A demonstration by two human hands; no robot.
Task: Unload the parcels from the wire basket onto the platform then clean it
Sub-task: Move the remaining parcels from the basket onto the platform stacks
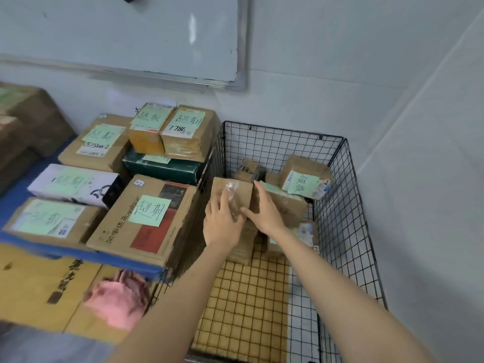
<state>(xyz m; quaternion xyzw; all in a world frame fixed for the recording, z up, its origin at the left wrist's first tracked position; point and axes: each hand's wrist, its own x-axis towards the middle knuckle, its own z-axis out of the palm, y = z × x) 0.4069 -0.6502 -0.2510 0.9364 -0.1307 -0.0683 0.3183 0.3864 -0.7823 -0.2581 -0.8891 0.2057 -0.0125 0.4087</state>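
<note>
A black wire basket (345,179) stands on the floor in the corner, with several brown cardboard parcels piled at its far end. Both my hands reach into it. My left hand (222,224) presses on the near left side of a taped brown parcel (235,191), and my right hand (264,208) grips its right side. Behind it lies a parcel with a green note (305,180). To the left, the blue platform (18,192) carries several boxes with green notes, among them a Royalstar box (146,218).
A whiteboard (131,35) hangs on the wall above the platform. White walls close in behind and to the right of the basket. A pink cloth (117,299) lies on cardboard boxes under the platform's front edge. Cardboard (243,305) lines the basket's floor.
</note>
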